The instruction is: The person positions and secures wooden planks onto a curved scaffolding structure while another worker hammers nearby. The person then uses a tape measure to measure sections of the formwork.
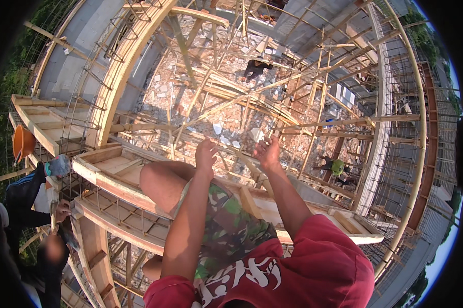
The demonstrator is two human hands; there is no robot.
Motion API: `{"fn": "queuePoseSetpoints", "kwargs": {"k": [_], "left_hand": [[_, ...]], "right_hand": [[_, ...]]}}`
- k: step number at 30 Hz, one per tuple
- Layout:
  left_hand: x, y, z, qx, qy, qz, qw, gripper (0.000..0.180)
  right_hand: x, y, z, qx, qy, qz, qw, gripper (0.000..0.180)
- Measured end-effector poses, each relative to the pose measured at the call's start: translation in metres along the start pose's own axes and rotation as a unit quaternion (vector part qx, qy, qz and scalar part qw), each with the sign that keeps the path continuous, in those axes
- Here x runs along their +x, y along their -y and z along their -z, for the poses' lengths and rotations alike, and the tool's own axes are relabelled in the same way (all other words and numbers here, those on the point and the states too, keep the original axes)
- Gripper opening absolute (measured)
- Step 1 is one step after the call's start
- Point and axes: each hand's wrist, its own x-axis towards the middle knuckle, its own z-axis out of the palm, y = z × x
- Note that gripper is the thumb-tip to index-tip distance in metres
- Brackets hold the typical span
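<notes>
My left hand (206,153) is held out in front of me, above the drop, with its fingers loosely bent and apart. Level with it, my right hand (267,152) is raised with the palm partly turned up and the fingers spread. Neither hand shows anything in it, and a gap lies between them. Beneath my arms, my legs in camouflage shorts (231,218) straddle a wooden formwork beam (117,186). Behind my hands, far below, lie bamboo poles (223,92) and rubble-strewn ground (157,100).
At the left, a co-worker in dark clothes has a hand (62,209) by the formwork. An orange bucket (23,142) hangs nearby. Rebar cages (406,118) and a long bamboo pole (422,102) run along the right. Far below are a person in black (256,69) and another in a green hat (337,167).
</notes>
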Motion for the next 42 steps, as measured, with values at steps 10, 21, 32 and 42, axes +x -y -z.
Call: {"fn": "queuePoseSetpoints", "kwargs": {"k": [10,21,32,42], "left_hand": [[-0.002,-0.001,0.006,0.003,-0.01,0.017,1.0,0.057],[-0.005,-0.002,0.008,-0.064,-0.044,-0.047,0.996,0.044],[-0.028,-0.026,0.0,-0.108,-0.026,0.023,0.994,0.066],[-0.245,-0.106,0.307,-0.094,-0.118,-0.436,0.887,0.077]], "right_hand": [[-0.005,-0.009,0.01,-0.021,-0.012,0.007,1.0,0.066],[-0.01,0.007,0.013,-0.015,-0.032,0.043,0.998,0.061],[0.047,-0.057,0.015,0.162,0.071,-0.111,0.978,0.1],[0.197,-0.203,-0.108,0.247,-0.116,0.015,0.962,0.019]]}}
